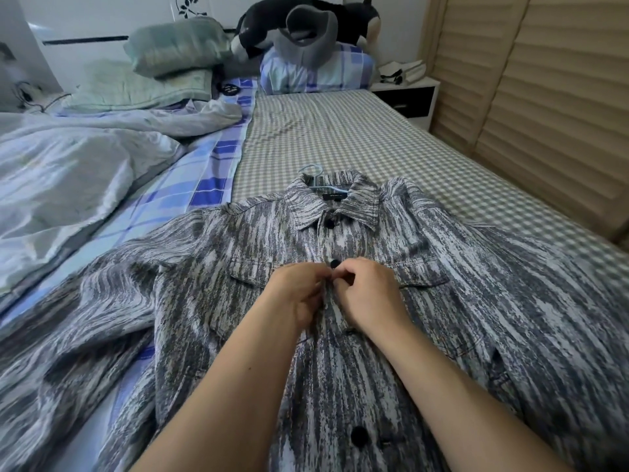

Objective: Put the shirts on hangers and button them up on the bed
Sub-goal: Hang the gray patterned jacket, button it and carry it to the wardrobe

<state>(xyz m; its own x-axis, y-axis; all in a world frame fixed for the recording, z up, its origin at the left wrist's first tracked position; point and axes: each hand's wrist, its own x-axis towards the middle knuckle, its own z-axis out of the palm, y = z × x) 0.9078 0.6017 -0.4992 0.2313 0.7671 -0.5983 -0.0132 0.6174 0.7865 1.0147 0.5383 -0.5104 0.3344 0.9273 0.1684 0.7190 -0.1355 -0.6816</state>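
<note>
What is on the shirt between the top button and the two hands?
One more dark button, just above the fingers of the right hand and left hand, in the head view.

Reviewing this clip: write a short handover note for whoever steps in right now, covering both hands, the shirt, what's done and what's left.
Left hand and right hand: both pinch the placket of the grey streaked shirt at chest height, fingertips meeting just below the second button.
The shirt lies face up on the bed, with the blue hanger hook poking out of the collar.
Done: hanger in; collar button looks fastened.
Left: the button in grip and those below it.
</note>
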